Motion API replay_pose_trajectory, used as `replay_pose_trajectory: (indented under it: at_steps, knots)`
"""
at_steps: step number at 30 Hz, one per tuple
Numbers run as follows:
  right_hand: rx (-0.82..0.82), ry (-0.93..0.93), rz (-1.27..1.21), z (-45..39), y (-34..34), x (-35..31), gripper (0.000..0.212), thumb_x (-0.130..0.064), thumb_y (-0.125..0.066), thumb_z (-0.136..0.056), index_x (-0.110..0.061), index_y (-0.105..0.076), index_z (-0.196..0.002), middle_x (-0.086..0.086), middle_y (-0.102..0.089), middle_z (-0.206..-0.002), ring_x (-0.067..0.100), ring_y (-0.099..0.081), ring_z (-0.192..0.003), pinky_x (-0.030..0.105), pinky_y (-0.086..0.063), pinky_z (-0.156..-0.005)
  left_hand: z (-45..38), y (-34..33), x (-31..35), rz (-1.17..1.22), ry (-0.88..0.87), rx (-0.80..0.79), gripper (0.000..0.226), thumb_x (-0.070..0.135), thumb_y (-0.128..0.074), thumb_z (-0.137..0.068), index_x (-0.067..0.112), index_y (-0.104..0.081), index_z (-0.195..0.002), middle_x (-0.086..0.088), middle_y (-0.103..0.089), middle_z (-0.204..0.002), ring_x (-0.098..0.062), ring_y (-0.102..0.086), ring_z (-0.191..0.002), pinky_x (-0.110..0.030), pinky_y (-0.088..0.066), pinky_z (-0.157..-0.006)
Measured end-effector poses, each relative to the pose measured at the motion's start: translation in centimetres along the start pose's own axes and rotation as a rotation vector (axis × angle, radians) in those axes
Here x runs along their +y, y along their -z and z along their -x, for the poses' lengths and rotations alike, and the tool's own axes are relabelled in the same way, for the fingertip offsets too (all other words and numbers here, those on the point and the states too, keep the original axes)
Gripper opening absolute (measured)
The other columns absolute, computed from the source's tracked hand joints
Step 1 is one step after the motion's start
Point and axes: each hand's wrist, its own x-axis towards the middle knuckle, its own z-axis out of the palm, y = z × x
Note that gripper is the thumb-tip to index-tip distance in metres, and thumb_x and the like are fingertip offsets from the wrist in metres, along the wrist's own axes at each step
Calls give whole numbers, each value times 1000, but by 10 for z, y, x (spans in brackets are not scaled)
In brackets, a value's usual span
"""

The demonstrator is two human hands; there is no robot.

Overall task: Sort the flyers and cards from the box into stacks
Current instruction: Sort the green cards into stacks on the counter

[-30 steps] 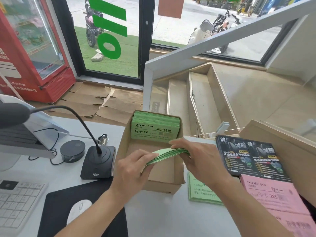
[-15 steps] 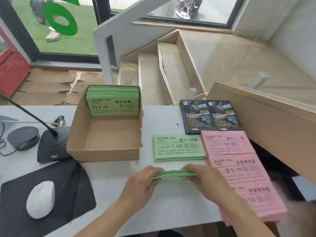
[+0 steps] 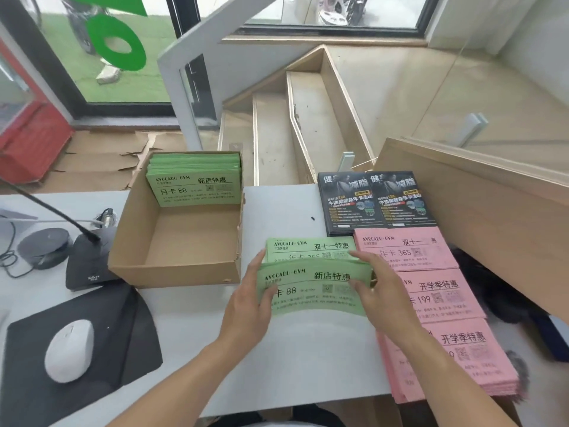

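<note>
I hold a bundle of green "88" flyers [image 3: 311,291] by its two short ends, tilted up off the white desk. My left hand [image 3: 246,306] grips its left end and my right hand [image 3: 375,291] grips its right end. Just behind the bundle lies a green "365" stack [image 3: 308,246]. The cardboard box [image 3: 172,272] stands to the left, with more green "88" flyers [image 3: 194,183] leaning at its far wall. Pink stacks [image 3: 409,248] [image 3: 443,294] [image 3: 462,352] lie in a column on the right, and black flyers [image 3: 375,201] sit behind them.
A white mouse [image 3: 69,349] rests on a black mouse pad [image 3: 123,334] at the near left. A black microphone base [image 3: 87,266] and a round grey puck [image 3: 43,245] stand left of the box. A wooden ledge [image 3: 477,192] borders the desk on the right.
Both hands lifted the green bundle out of the box, brought it down to the desk in front of the green "365" stack, then tilted it face up.
</note>
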Motion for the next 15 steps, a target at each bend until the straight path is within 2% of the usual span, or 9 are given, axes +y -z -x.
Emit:
replay_pose_trajectory:
  at_steps: [2,5,8,11,12,15]
  knots:
    - [41,33,7,-17,1,-4,56,-2,-68,-90,-38,-56,-130,-20,-53,-114,6,-57,-96,34,-54,-84,-17,-7,11,12,25,56,74,19,-56,-102,55,-16,-152,11,-54,-140,-8,-57,-115,-27,-48,-96]
    - [37,82,120,-45,-4,-9,56,-1,-67,-89,-33,-55,-134,-12,-50,-121,8,-54,-97,34,-50,-89,-40,-17,22,-60,50,78,74,12,-54,-102,36,-14,-159,3,-41,-153,-17,-43,-135,-23,-32,-104]
    - [-11,84,265,-67,-13,-12,55,-3,-64,-91,-31,-53,-137,-8,-47,-131,15,-57,-97,38,-53,-85,-59,-22,22,-105,155,48,74,8,-53,-102,24,-12,-161,-5,-36,-155,-21,-37,-140,-27,-29,-110]
    - [-40,77,407,-79,-22,-6,52,-7,-64,-92,-30,-53,-137,-7,-46,-131,20,-61,-90,39,-53,-76,-73,-24,17,-82,255,55,74,9,-57,-100,21,-16,-160,-9,-39,-152,-23,-40,-140,-33,-30,-113]
    - [-28,84,457,-82,-25,-3,51,-7,-66,-91,-28,-55,-136,-6,-47,-129,21,-60,-92,37,-52,-78,-75,-25,16,-74,288,62,76,10,-59,-99,21,-16,-160,-9,-39,-151,-23,-41,-140,-34,-31,-114]
    - [15,177,580,-81,-33,2,51,-9,-72,-85,-25,-60,-132,-2,-53,-127,23,-53,-113,35,-43,-95,-72,-28,12,-82,335,61,82,16,-65,-95,18,-16,-160,-7,-36,-154,-23,-36,-143,-36,-28,-118]
